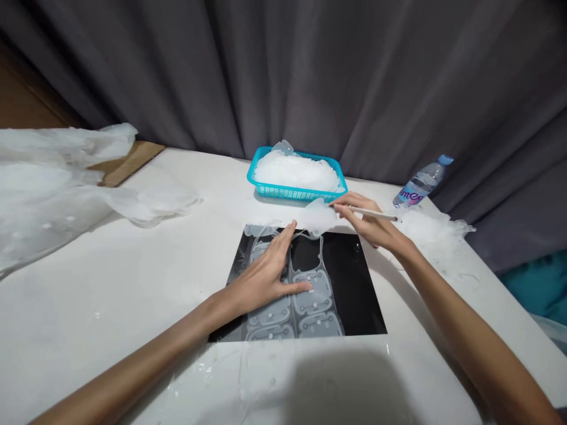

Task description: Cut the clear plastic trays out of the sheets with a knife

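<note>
My left hand [270, 276] lies with fingers spread on a translucent plastic sheet [310, 290] marked with several rounded rectangular shapes. Under that sheet is a black mat [354, 289], and one opening in the sheet shows the black below. My right hand [365, 219] grips a thin pale stick [374, 213] with a dark end. Just left of its fingertips, a translucent white plastic piece [319, 217] rests at the sheet's far edge. Whether the right fingers also pinch this piece, I cannot tell.
A blue basket [301, 193] heaped with white translucent pieces stands at the back. On the right are a water bottle [420, 184] and a pile of clear scraps [427, 233]. Crumpled plastic sheeting [53, 200] covers the left side, and a grey curtain [283, 77] hangs behind the white table [110, 319].
</note>
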A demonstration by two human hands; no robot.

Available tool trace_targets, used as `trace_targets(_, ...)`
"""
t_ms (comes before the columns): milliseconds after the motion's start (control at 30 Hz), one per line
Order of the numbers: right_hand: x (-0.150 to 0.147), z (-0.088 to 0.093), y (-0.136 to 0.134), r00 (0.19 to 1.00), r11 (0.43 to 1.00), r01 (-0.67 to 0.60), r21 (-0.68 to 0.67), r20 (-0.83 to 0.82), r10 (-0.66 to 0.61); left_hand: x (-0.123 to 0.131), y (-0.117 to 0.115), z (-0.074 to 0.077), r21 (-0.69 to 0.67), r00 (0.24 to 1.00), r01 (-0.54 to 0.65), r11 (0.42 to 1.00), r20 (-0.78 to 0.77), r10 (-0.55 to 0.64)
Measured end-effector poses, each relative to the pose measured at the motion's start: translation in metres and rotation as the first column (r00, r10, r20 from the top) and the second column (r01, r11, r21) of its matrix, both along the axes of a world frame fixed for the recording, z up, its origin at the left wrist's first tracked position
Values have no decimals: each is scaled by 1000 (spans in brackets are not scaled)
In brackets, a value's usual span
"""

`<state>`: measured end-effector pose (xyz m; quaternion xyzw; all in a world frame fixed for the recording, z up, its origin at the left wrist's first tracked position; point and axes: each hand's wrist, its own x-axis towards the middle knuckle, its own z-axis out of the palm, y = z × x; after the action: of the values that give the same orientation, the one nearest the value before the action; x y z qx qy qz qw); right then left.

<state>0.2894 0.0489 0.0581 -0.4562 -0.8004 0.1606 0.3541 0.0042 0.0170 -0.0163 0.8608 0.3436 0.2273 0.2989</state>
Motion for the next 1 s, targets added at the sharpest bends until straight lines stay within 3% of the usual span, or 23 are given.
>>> trace_targets(133,-25,21,-37,970,938,-239,-252,-16,243,4,-2,9,-59,936,-198,979,287,206)
trace_targets(233,-35,24,-55,947,901,-305,-307,-201,252,5,-3,19,-192,928,-168,967,300,221)
trace_targets(333,-32,16,-55,948,955,-175,-238,-302,99,4,-3,25,-348,905,-155,925,325,274)
trace_targets(433,-29,-2,-48,976,988,-7,-155,-217,-27,3,-1,29,-471,856,-163,867,368,362)
trace_targets(500,-33,-16,-45,992,994,-37,-99,-126,24,3,0,31,-531,831,-158,833,384,403)
trace_targets(600,-44,-31,-46,986,985,-167,-39,13,167,1,2,34,-543,817,-155,825,399,416)
trace_targets(767,-55,-34,-49,969,968,-244,59,50,242,-4,5,33,-489,878,-179,854,311,362)
trace_targets(867,-56,-35,-51,978,975,-206,81,29,204,-4,6,33,-479,878,-142,866,344,334)
trace_targets(1000,-60,-46,-56,994,995,-12,103,-105,23,-1,3,37,-538,840,-118,834,394,373)
